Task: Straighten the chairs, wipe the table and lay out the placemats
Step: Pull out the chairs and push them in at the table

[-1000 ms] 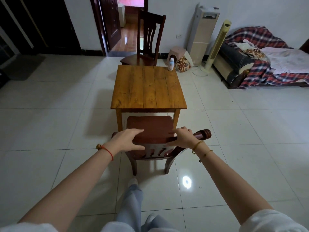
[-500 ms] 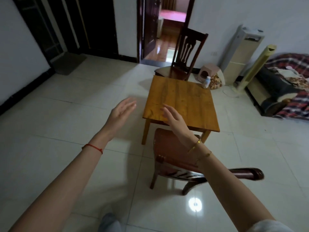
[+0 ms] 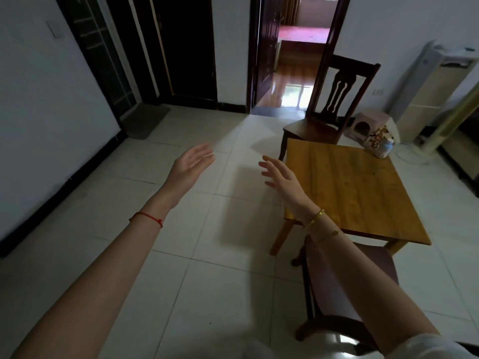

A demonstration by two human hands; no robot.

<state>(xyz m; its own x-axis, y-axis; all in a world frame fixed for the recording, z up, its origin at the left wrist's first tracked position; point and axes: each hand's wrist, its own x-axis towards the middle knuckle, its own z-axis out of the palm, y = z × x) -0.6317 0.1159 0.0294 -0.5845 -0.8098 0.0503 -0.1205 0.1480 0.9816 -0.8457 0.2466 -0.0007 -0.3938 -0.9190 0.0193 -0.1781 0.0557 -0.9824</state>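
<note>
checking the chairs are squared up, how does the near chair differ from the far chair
The near chair has its seat partly tucked under the table; the far chair stands at the table's far corner, seat outside it. The far chair sits angled to the table edge, its slatted back in full view; the near chair's back is mostly hidden by the right arm. Both are dark wood.

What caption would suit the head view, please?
Both hands, left and right, open and empty beside the wooden table, near chair tucked in.
</note>
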